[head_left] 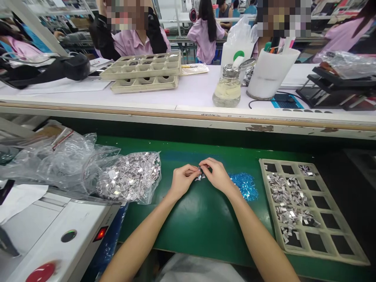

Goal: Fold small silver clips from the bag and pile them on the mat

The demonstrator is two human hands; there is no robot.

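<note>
My left hand (184,179) and my right hand (216,174) meet over the middle of the green work surface (188,231), fingertips pinched close together. Between them is a small dark piece, too small to name for sure. Under the fingertips lie a few small silvery pieces (200,177). Just right of my right hand is a pile of thin blue film strips (245,186). To the left, a clear plastic bag (129,178) is full of small silvery metal-like pieces.
A compartment tray (315,243) at right holds similar pieces in several cells. A white machine (73,219) with a red button stands at left. On the shelf (188,103) are stacked trays (143,64), a glass jar (227,88) and a pen cup (272,74). Co-workers sit beyond.
</note>
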